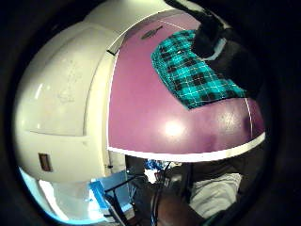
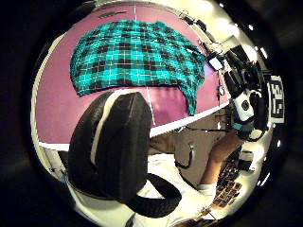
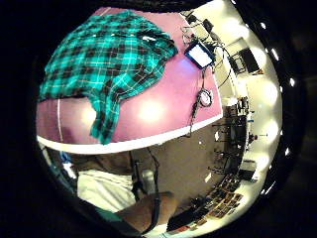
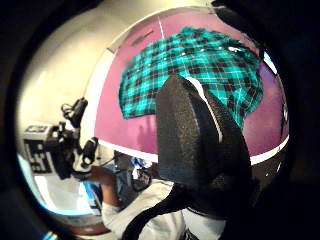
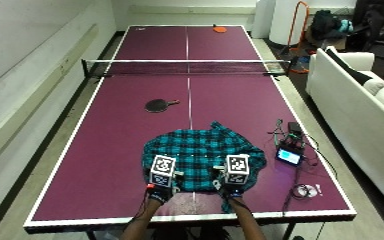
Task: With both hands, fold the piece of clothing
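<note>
Teal-and-black plaid: a shirt [image 5: 202,157] is seen spread in a loose heap on the purple table-tennis table [image 5: 112,150], near the person's edge and just right of the white centre line.
Outside view – hands: the left hand [image 5: 161,186] and the right hand [image 5: 233,182] are placed over the shirt's near hem, side by side; their fingers are hidden, so contact with the cloth cannot be told.
Outside view – surroundings: a black paddle [image 5: 159,105] lies beyond the shirt, well apart from it; a net [image 5: 187,67] crosses the table; an orange paddle [image 5: 219,29] rests at the far end; a small lit device [image 5: 290,156] with cables lies near the shirt's right side; a white sofa [image 5: 362,107] stands to the right of the table.
Left little-finger view: the shirt [image 1: 195,70] is shown lying on the table below the palm; a dark finger [image 1: 207,33] is seen in front of it.
Left thumb view: the whole shirt [image 2: 137,56] is shown lying flat, with a sleeve trailing toward the table's white edge; a gloved thumb [image 2: 111,146] is raised clear of the cloth, and the right hand [image 2: 246,106] is seen off to one side.
Right little-finger view: the shirt [image 3: 109,59] and its trailing sleeve lie untouched; the lit device [image 3: 199,53] is beside it.
Right thumb view: a thumb [image 4: 195,135] hangs in front of the shirt [image 4: 200,65] – nothing is pinched; the left hand [image 4: 65,147] is seen apart.
Hand state: both thumbs stand free of the cloth; whether the fingers are spread or curled cannot be told.
</note>
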{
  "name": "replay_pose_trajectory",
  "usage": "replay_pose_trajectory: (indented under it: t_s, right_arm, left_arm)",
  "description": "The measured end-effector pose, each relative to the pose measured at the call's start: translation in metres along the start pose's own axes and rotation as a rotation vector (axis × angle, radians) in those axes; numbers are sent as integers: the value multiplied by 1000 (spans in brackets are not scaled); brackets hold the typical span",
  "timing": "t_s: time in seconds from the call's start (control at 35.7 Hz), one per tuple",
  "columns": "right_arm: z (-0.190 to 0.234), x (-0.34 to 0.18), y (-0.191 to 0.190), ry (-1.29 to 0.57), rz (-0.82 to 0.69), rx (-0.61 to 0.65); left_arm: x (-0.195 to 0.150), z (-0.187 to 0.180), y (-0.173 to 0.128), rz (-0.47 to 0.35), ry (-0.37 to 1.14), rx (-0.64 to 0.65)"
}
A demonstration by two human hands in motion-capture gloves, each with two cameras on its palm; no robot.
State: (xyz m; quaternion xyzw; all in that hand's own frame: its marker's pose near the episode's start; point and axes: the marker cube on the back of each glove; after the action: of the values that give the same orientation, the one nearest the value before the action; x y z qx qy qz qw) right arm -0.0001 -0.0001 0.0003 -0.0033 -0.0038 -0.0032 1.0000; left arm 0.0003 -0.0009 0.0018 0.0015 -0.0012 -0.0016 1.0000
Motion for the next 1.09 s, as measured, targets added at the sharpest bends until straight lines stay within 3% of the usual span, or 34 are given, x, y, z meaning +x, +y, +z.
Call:
replay_pose_trajectory:
  t_s: [0.5,0.84,1.09]
  right_arm:
    - [-5,2,11,12,-44,-58]
    - [4,20,13,32,-32,-114]
    - [52,43,2,36,10,-180]
  left_arm:
    - [7,13,-9,43,77,-13]
    - [-2,7,2,0,60,0]
    - [-6,55,-16,-7,65,-48]
